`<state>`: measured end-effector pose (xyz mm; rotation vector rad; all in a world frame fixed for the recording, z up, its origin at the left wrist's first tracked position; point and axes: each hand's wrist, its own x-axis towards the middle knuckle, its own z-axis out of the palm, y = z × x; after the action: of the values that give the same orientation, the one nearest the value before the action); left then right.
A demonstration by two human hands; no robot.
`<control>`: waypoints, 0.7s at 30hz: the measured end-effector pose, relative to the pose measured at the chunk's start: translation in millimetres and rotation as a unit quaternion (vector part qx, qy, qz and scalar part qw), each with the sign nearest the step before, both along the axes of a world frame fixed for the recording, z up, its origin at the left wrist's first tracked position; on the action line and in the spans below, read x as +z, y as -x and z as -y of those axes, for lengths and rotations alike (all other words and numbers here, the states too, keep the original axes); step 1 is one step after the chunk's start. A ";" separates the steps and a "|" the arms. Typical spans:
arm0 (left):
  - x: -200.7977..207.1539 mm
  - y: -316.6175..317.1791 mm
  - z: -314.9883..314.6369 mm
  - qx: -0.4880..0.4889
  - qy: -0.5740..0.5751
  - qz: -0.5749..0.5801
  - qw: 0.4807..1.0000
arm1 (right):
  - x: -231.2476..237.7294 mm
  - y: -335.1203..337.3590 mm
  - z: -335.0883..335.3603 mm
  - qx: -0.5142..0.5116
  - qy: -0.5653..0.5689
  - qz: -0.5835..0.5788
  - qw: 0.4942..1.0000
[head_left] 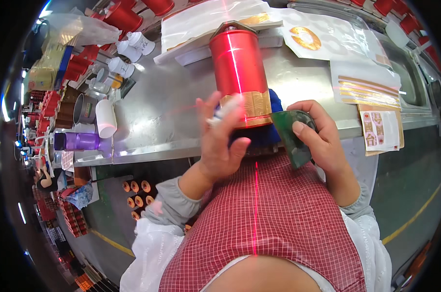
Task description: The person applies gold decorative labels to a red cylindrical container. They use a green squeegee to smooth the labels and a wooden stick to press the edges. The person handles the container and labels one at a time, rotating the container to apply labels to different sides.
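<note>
Red cylinder (240, 58) near the front of the metal table (167, 97), a green scraper (291, 141) beside its gold band (254, 103).
From my distant station I see the left hand (220, 138) blurred, fingers spread and grasping nothing; I can't tell whether it touches the band. The right hand (317, 134) pinches the scraper between thumb and fingers. I judge that a tilted scraper edge could scratch the red surface or crease the band, and that a hard sideways push could roll the cylinder off its blue padding (275, 100). To the left are white jars (141, 44), a grey pot (86, 108) and a purple bottle (81, 141); I can't make out their contents.
</note>
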<state>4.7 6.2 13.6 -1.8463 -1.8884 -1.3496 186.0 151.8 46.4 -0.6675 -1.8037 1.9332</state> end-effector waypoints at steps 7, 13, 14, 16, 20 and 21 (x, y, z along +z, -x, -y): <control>-0.1 -10.0 -17.1 -0.036 -0.006 0.344 0.938 | 2.9 3.7 4.1 0.046 -0.039 0.021 0.998; -1.4 -10.8 -18.6 -0.019 -0.001 0.353 0.935 | 2.1 5.4 3.2 0.064 -0.071 0.023 0.995; -1.8 -11.5 -19.1 -0.019 0.000 0.353 0.935 | 0.8 4.9 3.1 0.066 -0.075 0.027 0.995; -3.1 -13.1 -19.2 -0.016 0.004 0.353 0.936 | 2.3 8.3 5.9 0.052 -0.061 0.012 0.997; -3.0 -10.7 -18.2 -0.045 -0.011 0.399 0.916 | 6.8 4.9 3.1 0.047 -0.030 0.023 0.998; -3.3 -10.3 -18.2 -0.062 -0.022 0.424 0.903 | 6.7 5.5 2.2 0.040 -0.039 0.024 0.998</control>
<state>15.0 24.3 10.3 -1.4716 -2.0383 -2.5116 180.5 149.6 53.1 -0.6298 -1.9519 1.8998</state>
